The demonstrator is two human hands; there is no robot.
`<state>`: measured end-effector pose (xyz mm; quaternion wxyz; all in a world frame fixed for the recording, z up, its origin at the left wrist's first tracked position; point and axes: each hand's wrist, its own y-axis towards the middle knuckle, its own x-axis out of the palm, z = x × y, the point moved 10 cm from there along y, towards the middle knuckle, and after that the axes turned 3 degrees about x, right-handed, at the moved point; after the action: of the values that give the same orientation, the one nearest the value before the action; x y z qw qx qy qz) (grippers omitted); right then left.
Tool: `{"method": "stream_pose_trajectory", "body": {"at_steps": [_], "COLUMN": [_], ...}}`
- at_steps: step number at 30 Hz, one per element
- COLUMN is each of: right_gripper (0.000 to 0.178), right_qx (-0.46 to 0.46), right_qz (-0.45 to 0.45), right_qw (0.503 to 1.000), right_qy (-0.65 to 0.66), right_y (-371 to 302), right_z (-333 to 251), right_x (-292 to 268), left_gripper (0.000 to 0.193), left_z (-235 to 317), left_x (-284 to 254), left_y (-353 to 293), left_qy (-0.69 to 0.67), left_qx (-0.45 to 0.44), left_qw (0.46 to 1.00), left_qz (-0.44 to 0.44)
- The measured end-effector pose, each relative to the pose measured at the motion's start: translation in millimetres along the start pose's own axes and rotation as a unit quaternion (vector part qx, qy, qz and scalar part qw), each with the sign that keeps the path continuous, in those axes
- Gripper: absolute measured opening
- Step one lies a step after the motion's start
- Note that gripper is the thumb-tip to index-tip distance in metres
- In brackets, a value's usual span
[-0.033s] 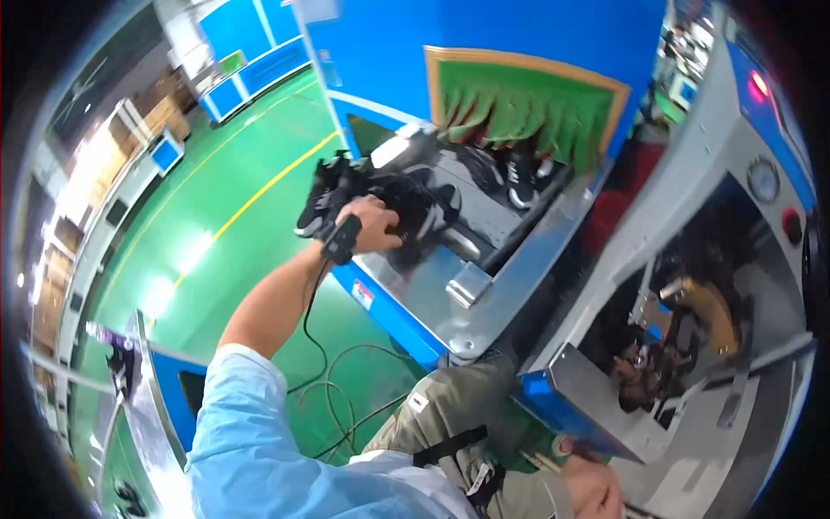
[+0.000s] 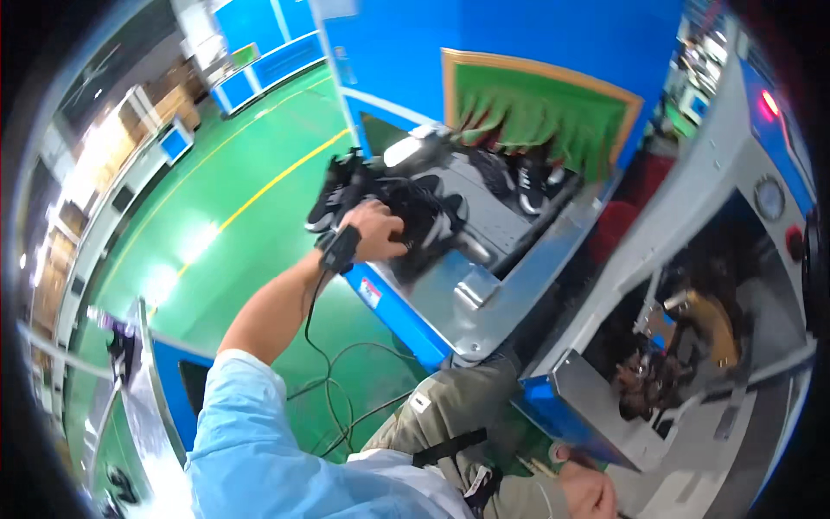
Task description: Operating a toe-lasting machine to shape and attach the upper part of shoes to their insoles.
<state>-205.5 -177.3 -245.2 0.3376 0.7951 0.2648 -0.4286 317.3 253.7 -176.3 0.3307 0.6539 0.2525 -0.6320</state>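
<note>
My left hand (image 2: 376,232) reaches over the near left end of a metal conveyor table, its fingers curled on a black shoe (image 2: 415,212) with white parts. The fingertips are partly lost against the dark, blurred shoe. A dark device with a cable is strapped to my left wrist (image 2: 337,249). Beyond the hand, more black shoes (image 2: 328,195) crowd the table's left edge. My right hand (image 2: 590,491) is low at the right, closed, beside my thigh; whatever may be inside its fingers is hidden.
Green strip curtains (image 2: 540,108) hang in the opening of a blue machine, with a black shoe (image 2: 531,186) before them. At the right stands a grey machine (image 2: 674,208) with a gauge (image 2: 768,199) and brown clamping parts (image 2: 713,329). A cable (image 2: 346,389) loops over the green floor.
The whole view has shifted slightly, so the table and machines appear a little further right and lower. My left hand remains on the shoe; my right hand stays low and closed.
</note>
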Motion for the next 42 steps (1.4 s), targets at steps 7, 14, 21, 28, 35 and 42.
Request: {"method": "stream_pose_trajectory", "body": {"at_steps": [7, 14, 21, 28, 35, 42], "right_gripper": [0.026, 0.03, 0.029, 0.027, 0.032, 0.046], "right_qx": [-0.214, -0.13, -0.218, -0.105, 0.008, 0.318], "right_qz": [-0.062, -0.281, -0.307, -0.305, -0.306, -0.378], "right_qw": [0.968, 0.934, 0.905, 0.922, 0.935, 0.837], "right_qy": [0.113, 0.18, 0.197, 0.216, 0.18, 0.234], "right_y": [20.9, 4.1, -12.4, -11.3, -19.1, -131.0], "right_z": [-126.9, -144.1, -223.6, -200.5, -131.8, -8.4], "right_x": [60.1, 140.8, 138.3, 137.2, 123.5, 184.9], "left_gripper": [0.032, 0.033, 0.032, 0.025, 0.064, 0.091], "left_z": [-28.5, -45.8, -55.2, -149.9, 24.5, 69.6], "left_x": [-68.7, -168.7, -262.7, -79.8, 61.6, 116.7], "left_y": [-321.1, -668.2, -880.3, -373.0, 128.7, 305.9], "left_qy": [-0.128, 0.075, 0.455, -0.067, -0.3, -0.186], "left_qx": [-0.195, -0.492, -0.774, -0.349, -0.086, -0.334], "left_qw": [0.967, 0.863, 0.396, 0.909, 0.947, 0.896], "left_qz": [0.106, 0.085, 0.192, 0.219, 0.078, 0.226]}}
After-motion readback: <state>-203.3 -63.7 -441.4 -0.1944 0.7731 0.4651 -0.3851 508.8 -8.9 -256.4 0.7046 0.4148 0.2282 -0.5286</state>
